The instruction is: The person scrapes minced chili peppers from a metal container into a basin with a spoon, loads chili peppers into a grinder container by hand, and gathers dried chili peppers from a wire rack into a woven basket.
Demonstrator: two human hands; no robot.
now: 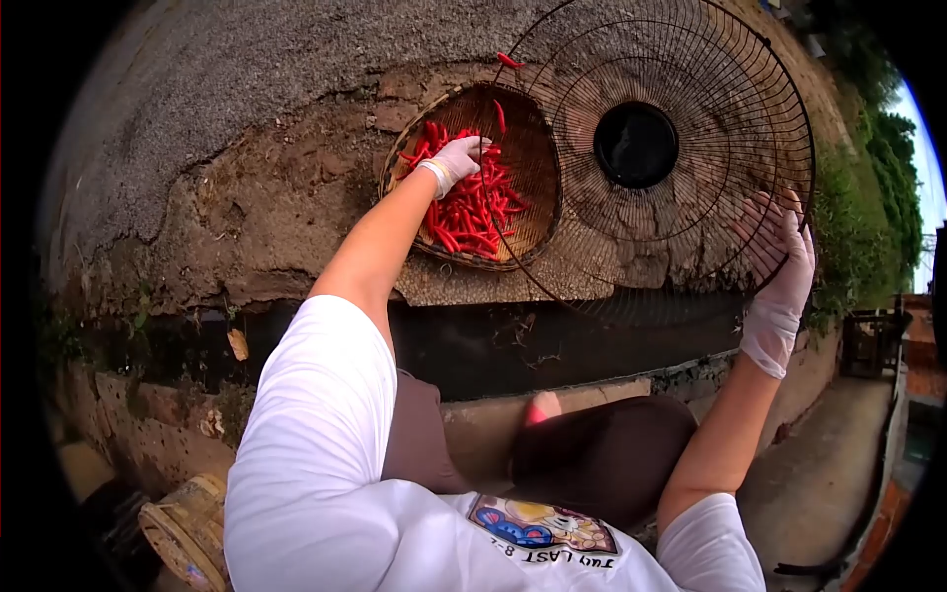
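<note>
My left hand [458, 162], in a pale thin glove, grips the left rim of a large round wire fan guard [710, 212] over a woven basket [538, 222]. Red chillies [475, 215] lie heaped in the basket below that hand. My right hand [781, 247], gloved too, holds the guard's lower right rim, with its fingers stretched behind the wires. The guard is raised and has a black round centre. Its left edge overlaps the basket.
One red chilli [510, 61] is near the guard's upper left rim. A dark ditch [464, 340] runs between the rough ground and a concrete ledge [483, 424]. A wooden stool-like object [187, 528] stands at lower left, and green plants [853, 217] grow at right.
</note>
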